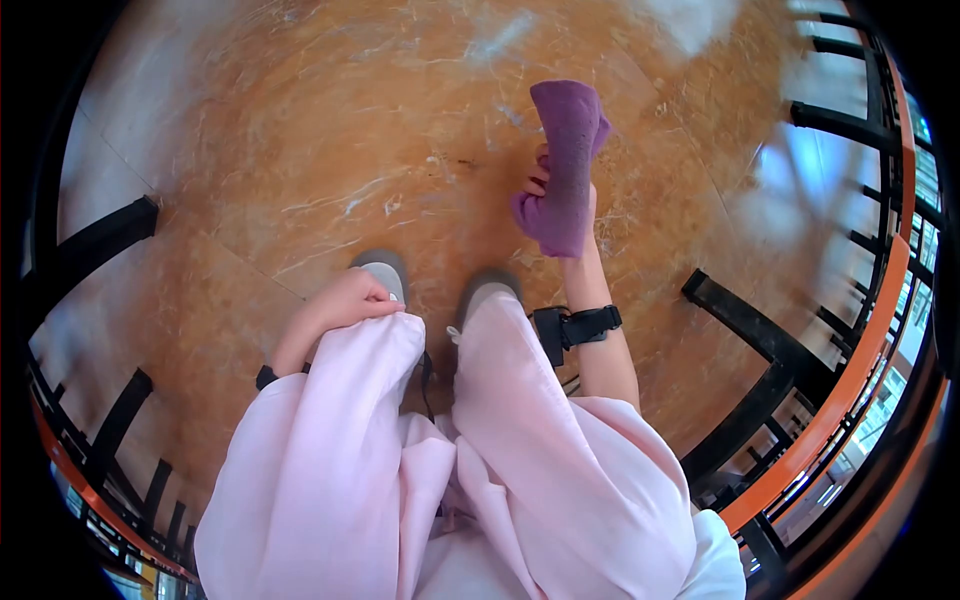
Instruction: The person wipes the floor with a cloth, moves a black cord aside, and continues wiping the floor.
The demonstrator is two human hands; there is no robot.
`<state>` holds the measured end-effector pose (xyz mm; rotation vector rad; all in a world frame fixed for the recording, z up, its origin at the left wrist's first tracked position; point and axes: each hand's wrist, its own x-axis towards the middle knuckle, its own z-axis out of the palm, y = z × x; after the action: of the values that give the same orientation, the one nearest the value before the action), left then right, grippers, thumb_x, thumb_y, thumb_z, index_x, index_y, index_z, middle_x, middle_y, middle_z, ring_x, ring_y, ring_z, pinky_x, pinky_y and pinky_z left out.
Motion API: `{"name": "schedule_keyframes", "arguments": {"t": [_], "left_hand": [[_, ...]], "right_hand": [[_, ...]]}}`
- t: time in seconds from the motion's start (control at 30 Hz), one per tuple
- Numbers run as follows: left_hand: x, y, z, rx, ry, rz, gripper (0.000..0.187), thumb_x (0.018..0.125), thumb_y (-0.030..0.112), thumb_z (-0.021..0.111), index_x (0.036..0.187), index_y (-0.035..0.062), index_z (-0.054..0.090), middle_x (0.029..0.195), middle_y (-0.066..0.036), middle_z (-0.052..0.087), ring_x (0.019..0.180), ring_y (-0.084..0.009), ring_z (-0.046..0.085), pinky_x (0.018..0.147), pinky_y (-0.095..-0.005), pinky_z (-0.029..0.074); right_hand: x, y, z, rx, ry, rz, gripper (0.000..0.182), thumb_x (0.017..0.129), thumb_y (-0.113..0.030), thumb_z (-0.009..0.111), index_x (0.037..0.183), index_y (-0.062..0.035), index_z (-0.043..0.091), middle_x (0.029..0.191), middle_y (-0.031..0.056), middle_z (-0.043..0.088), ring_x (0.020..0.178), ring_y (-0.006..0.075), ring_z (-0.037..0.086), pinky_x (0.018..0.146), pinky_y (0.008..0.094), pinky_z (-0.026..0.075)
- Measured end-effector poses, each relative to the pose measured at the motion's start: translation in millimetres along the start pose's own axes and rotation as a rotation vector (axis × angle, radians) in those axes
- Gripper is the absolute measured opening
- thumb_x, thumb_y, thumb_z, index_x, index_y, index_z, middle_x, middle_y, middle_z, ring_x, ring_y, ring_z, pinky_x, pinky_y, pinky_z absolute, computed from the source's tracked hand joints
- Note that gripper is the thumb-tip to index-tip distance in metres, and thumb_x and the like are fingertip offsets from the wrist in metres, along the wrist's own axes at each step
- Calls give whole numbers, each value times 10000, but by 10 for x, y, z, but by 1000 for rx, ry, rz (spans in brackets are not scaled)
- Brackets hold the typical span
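Note:
A purple cloth (570, 165), which looks like a sock, hangs over my right hand (540, 178) above the floor. My fingers are wrapped round its left side, and the cloth hides the rest of that hand. My left hand (355, 300) rests at the knee of my pale pink trousers (370, 350), with its fingers curled in; whether it pinches the fabric is hidden. A black strap with a small box (575, 328) is round my right forearm. Below my hands stand my two grey shoes (385, 268).
The floor (300, 130) is brown, marble-like and shiny. Black metal legs (740, 320) with orange edges (850, 390) stand at the right. More black legs (110, 235) are at the left. Windows show at the far right edge.

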<state>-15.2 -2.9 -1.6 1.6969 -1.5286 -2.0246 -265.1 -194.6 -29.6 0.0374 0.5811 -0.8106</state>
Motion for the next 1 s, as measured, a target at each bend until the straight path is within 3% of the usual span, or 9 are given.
{"name": "schedule_keyframes", "arguments": {"t": [0.17,0.23,0.37,0.53,0.63,0.7,0.77,0.87,1.0], "left_hand": [[-1,-17,18,6,30,30,351,799,300,643,646,-14,606,530,-159,503,455,-193,456,473,-345,367],[0,-12,12,11,26,31,349,799,300,643,648,-13,608,534,-161,507,456,-197,456,474,-346,368],[-18,-11,17,-1,44,37,344,801,298,641,656,-13,610,539,-161,508,457,-203,457,477,-346,372],[-20,-11,26,-27,46,14,342,803,298,639,660,-12,610,540,-160,506,458,-203,457,480,-346,375],[-15,3,11,-24,39,16,343,802,297,640,662,-14,608,539,-160,503,459,-201,457,481,-346,376],[-34,30,11,-19,28,6,344,802,296,641,661,-16,607,538,-159,501,460,-198,457,482,-346,377],[-26,36,10,-43,40,0,351,820,267,645,631,-19,571,485,-103,427,455,-119,365,449,-324,317],[-11,-18,42,-61,28,-7,340,800,284,646,655,-19,603,529,-154,496,460,-175,453,479,-340,371],[-14,17,15,-34,16,-16,342,804,279,643,658,-27,599,524,-148,491,460,-167,441,477,-334,368]], "right_hand": [[-2,-15,-64,106,-282,88,470,931,-439,446,1177,-38,444,977,8,471,731,104,418,576,221,345],[-5,-14,-30,-93,0,-8,529,886,-526,504,1051,-24,499,742,7,487,603,98,427,518,216,328],[-21,-82,-50,-274,119,-162,448,886,-432,569,1067,-28,503,738,18,534,608,107,497,539,212,386],[1,43,172,-1606,431,-1079,328,853,-248,638,1053,-6,545,960,124,645,774,277,638,687,371,497],[182,20,-211,-2242,385,-981,485,762,-182,683,1185,-36,495,1022,139,615,783,331,630,670,415,507],[178,-68,-70,-2336,385,-805,459,758,-184,664,1171,-59,509,1017,134,599,803,364,615,654,435,497],[112,-89,-4,-2174,360,-941,446,759,-191,663,1164,-79,514,989,128,598,772,356,613,638,431,496],[25,-25,-32,-2191,561,-911,415,764,-197,661,1138,-81,526,983,126,599,764,358,611,634,429,492],[80,-143,-73,-2319,471,-794,345,770,-197,657,1071,-69,548,985,145,600,801,374,601,653,441,481]]}}
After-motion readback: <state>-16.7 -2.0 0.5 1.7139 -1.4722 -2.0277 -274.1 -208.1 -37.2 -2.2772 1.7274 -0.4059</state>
